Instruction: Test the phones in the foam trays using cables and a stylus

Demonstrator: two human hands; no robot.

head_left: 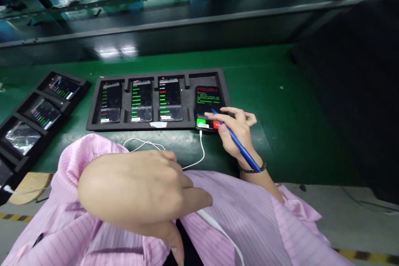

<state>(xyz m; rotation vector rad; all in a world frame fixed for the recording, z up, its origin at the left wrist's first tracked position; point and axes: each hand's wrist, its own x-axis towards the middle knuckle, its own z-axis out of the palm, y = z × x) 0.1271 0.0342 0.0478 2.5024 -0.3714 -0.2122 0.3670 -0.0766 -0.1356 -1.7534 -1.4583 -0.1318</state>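
Observation:
A black foam tray (187, 78) on the green belt holds several phones with lit screens. The rightmost phone (207, 99) shows red text and green and red buttons, and a white cable (199, 158) is plugged into its near end. My right hand (235, 131) is closed round a blue pen (240, 145), its tip touching that phone's screen. My left hand (146, 191) is close to the camera, above my pink striped smock (249, 216), fingers curled with the thumb pointing down. I cannot make out what it holds; the white cable runs beneath it.
A second black tray (18, 162) with more phones lies at the left edge. A wooden piece (28, 187) sits below it. Beyond a dark rail (187, 20), another person in blue sits at a far bench with bags and black parts.

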